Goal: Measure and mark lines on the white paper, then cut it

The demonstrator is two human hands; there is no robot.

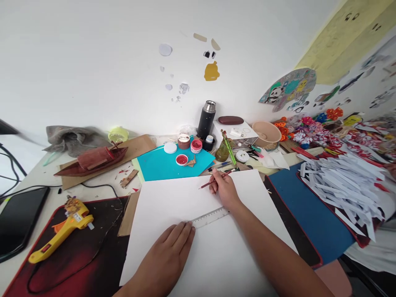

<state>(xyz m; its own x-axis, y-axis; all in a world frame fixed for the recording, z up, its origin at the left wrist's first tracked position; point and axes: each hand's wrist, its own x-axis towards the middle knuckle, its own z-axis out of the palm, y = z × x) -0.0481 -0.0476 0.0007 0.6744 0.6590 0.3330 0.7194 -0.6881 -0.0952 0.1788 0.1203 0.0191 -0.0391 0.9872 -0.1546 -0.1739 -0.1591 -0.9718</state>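
Observation:
A large sheet of white paper [167, 198] lies before me, with a clear ruler [212, 216] slanting across it. My left hand [173, 247] rests flat on the paper, its fingertips over the ruler's left end. The fingers are stretched out side by side. Above the ruler, my right hand [224, 187] pinches a dark red pencil [206, 185], whose tip points left, close to the upper part of the sheet. The right wrist passes over the ruler's right end. I cannot make out any lines on the paper.
A yellow glue gun [58, 233] with its cord lies left on a dark mat [102, 251]. Behind the paper are a model boat [93, 161], turquoise sheets [157, 165], red paint pots [196, 145] and a black flask [206, 119]. Paper strips [343, 185] heap up at right.

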